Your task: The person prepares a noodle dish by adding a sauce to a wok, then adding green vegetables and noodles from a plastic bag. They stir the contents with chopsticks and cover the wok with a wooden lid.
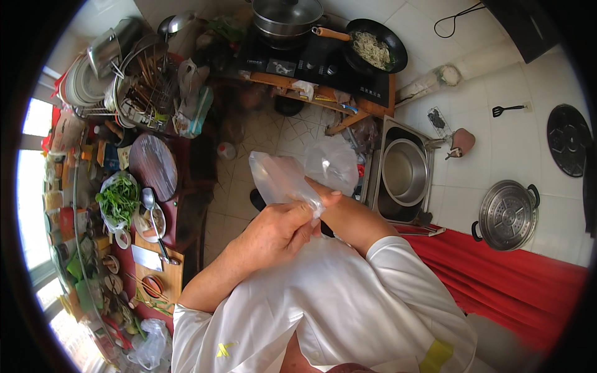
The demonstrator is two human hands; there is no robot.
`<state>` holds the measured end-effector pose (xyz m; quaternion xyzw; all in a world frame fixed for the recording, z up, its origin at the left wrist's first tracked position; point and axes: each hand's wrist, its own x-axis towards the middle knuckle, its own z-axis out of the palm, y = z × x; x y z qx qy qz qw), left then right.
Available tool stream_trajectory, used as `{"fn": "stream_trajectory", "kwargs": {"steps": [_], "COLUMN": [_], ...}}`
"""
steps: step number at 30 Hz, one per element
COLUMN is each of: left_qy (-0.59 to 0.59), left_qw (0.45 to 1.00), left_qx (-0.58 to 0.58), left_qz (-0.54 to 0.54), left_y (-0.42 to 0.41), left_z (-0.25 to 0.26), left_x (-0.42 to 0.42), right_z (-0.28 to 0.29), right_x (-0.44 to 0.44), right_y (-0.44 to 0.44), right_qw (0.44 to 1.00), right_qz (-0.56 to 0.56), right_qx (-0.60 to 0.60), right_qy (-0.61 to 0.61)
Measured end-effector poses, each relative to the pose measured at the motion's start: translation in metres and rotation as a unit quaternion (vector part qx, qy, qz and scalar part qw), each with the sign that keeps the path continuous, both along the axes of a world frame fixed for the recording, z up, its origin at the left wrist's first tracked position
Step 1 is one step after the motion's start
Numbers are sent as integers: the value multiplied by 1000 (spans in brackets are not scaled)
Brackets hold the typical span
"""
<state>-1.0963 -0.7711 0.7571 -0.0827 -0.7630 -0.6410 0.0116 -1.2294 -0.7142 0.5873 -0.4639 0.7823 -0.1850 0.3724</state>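
My left hand [282, 228] pinches the gathered edge of a thin clear plastic bag or sleeve [275, 179] in front of my chest. My right forearm crosses behind it, and my right hand [289, 168] shows only as a pinkish shape within or behind the plastic, its fingers hidden. A second clear plastic bag [331, 161] lies beyond the forearm. On the hob, ahead, noodle-like strands [371, 49] lie in a black wok [399, 44] with a wooden handle. Beside it stands a lidded steel pot [287, 23].
At left, the counter holds leafy greens [119, 200], a round board [154, 165], a cleaver [147, 258] on a wooden chopping board [175, 279], and a plate with a spatula [148, 198]. At right, a steel basin [405, 172] sits in the sink. A dish rack [140, 93] stands upper left.
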Motion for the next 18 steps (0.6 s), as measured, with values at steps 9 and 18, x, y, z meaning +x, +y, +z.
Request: {"fn": "stream_trajectory", "kwargs": {"steps": [9,18], "left_qy": [-55,-122], "left_qw": [987,955], "left_qx": [79,81], "left_qz": [129,258], "left_y": [-44,-53], "left_z": [-24,-19], "left_x": [-32,-61], "right_z": [23,83], "right_x": [-40,-117], "right_y": [14,6], "right_qw": [989,985], "right_qz": [-106,-52], "right_qx": [-70,-148], "right_qy": [-78,-77]}}
